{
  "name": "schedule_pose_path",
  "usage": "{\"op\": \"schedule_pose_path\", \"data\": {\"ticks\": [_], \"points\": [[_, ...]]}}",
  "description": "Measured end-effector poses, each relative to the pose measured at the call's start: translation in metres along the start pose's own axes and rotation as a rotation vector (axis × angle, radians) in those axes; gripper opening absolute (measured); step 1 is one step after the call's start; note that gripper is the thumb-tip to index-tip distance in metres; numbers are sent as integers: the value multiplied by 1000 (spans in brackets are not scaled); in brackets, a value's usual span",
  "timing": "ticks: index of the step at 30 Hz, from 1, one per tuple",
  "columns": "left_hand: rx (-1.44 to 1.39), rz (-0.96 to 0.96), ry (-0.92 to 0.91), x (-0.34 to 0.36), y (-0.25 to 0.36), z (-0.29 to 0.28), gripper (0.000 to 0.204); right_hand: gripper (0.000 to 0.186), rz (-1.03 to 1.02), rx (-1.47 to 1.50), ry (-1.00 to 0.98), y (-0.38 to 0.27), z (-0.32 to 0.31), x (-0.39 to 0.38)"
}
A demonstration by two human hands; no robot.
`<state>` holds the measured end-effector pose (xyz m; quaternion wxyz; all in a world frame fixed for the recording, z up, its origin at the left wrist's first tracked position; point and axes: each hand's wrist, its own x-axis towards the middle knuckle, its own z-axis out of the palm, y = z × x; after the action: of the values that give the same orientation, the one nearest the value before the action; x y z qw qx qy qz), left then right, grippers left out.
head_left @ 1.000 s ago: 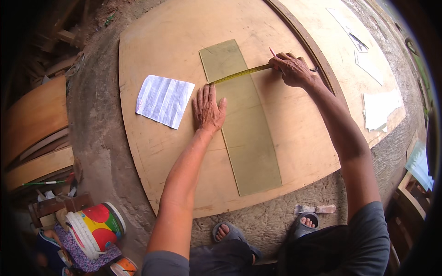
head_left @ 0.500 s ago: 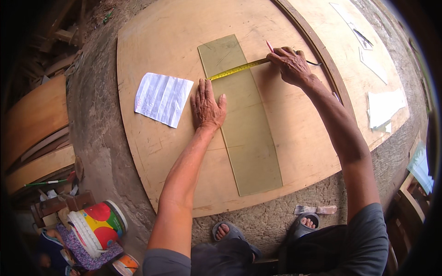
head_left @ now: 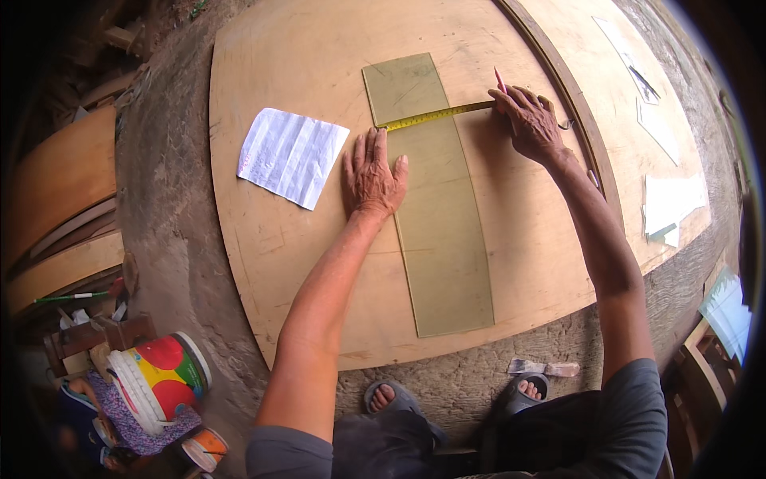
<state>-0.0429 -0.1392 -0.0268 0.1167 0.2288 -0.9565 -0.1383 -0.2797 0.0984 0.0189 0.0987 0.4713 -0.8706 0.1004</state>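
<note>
A left hand [head_left: 373, 177], fingers nearly together, touches a yellow tape measure [head_left: 435, 116] spanning a greenish pane [head_left: 444, 219] at center frame as the right hand [head_left: 531, 126], upper right, curls fingers around tape and pencil [head_left: 499, 79].

Shows dark-ticked yellow on the tape measure [head_left: 431, 116], olive on the long sheet [head_left: 444, 227], white on the paper [head_left: 292, 158], red-yellow-green patches on the bucket [head_left: 164, 380].

A long, greenish rectangular glass pane [head_left: 444, 231] lies flat on the wooden desk [head_left: 275, 255]. A narrow yellow tape measure [head_left: 435, 116] crosses its width. A pink pencil [head_left: 500, 79] juts from the right hand [head_left: 533, 126].
</note>
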Motion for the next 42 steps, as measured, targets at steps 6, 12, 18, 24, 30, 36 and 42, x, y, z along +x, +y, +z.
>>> {"op": "schedule_pose_path", "data": {"ticks": [6, 12, 18, 24, 30, 36, 42], "points": [[37, 8, 10, 0, 0, 4, 73, 60, -32, 125, 65, -11, 2, 4], [46, 15, 12, 0, -2, 6, 74, 33, 3, 478, 435, -49, 17, 21], [65, 8, -1, 0, -1, 6, 75, 43, 429, 1215, 185, -77, 31, 23], [83, 8, 7, 0, 2, 3, 76, 28, 514, 1248, 220, -80, 47, 18], [108, 12, -1, -1, 3, 0, 73, 30, 425, 1226, 150, -81, 49, 17], [85, 11, 5, 0, 3, 1, 75, 37, 430, 1093, 77, -80, 47, 19], [78, 13, 7, 0, 2, 2, 75, 36, 405, 1058, 84, -77, 47, 19]]}}
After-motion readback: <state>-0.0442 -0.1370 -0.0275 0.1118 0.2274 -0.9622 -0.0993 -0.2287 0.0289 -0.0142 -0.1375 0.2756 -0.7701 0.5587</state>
